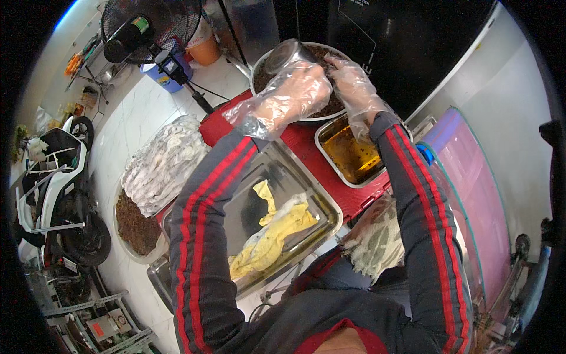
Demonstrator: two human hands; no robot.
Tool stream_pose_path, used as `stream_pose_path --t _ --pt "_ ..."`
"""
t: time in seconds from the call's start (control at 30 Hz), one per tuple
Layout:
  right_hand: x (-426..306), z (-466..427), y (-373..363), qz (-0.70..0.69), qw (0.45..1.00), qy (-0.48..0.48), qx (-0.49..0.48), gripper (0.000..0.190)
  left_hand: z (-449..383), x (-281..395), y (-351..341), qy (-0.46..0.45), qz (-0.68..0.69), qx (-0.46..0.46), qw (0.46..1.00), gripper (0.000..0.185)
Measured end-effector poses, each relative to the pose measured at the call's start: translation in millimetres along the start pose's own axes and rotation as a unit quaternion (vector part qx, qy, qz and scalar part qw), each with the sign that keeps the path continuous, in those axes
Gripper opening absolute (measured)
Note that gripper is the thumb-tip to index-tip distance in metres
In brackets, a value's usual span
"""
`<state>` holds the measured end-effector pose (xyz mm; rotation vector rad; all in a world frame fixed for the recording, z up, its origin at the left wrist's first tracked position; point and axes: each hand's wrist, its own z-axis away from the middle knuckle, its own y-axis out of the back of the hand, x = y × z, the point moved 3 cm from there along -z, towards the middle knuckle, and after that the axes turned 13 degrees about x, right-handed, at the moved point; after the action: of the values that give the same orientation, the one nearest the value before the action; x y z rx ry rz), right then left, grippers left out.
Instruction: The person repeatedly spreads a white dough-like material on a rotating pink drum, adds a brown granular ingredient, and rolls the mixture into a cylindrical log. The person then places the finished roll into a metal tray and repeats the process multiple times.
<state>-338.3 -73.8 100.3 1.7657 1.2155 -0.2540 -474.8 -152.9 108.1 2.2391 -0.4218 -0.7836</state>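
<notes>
My left hand (pixel 294 90), in a clear plastic glove, is closed around a shiny metal cup (pixel 289 55) tilted over a round basin (pixel 329 117) of dark brown crumbly material. My right hand (pixel 351 84), gloved too, reaches into the right side of that basin, its fingertips near the brown material; whether it pinches any is unclear. A square metal tray (pixel 351 152) of amber liquid with dark specks lies below my right wrist. Nearer to me, a large metal tray (pixel 325 199) holds a crumpled yellow cloth (pixel 283 239).
A red table (pixel 305 159) bears the basin and trays. Whitish, stained fabric (pixel 166 163) lies at its left, above a tub of brown material (pixel 137 225). A standing fan (pixel 150 31) is at the upper left, a motorbike (pixel 66 186) far left, a patterned cloth (pixel 380 239) near my right forearm.
</notes>
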Motion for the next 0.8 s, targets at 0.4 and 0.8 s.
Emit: stream_pose_path --t 0.4,0.8 --pt "-16 8 -4 -0.086 0.988 0.127 0.028 0.063 14 -44 42 0.14 0.018 0.082 0.987 0.01" --pt "-14 0 -22 0.101 0.935 0.329 0.089 0.02 -2 -30 39 -0.076 -0.077 0.016 0.994 0.015"
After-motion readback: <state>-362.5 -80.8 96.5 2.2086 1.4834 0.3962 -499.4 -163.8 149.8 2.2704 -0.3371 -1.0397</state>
